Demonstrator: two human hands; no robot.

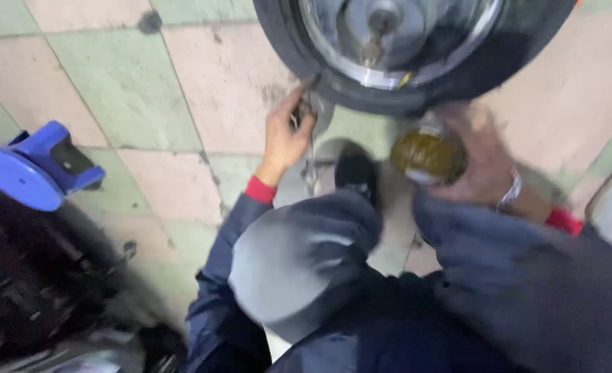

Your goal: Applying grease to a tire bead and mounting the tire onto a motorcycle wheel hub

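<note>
Crouched low over a floor of pink and green tiles (126, 90), facing the bottom of a black tyre (361, 97) on a shiny chrome rim (333, 55). Left hand (285, 135) closed round a thin dark tool (304, 103), with the tip set at the tyre's lower edge, touching or just short of the rubber; too blurred to tell which. Right hand (485, 162) smeared by motion, apparently wrapped round a round olive-yellow jar (427, 155) held just below the tyre, near the tool but apart from it. Silver bracelet (510, 192) on that wrist, red cuffs showing under both dark blue sleeves. Black shoe (356, 176) planted between the two hands, and a knee in grey-blue cloth filling the lower middle of the view. Off to the left, well apart from the wheel, a blue plastic stand (36, 169) beside dark, indistinct machinery.

Judged from the pose: working at the tyre's lower edge with the tool, jar brought close alongside. Calls for a steady tool tip at the rubber and the jar kept level and within reach; also for a calmer right hand, since the blur suggests quick movement close to the rim.
</note>
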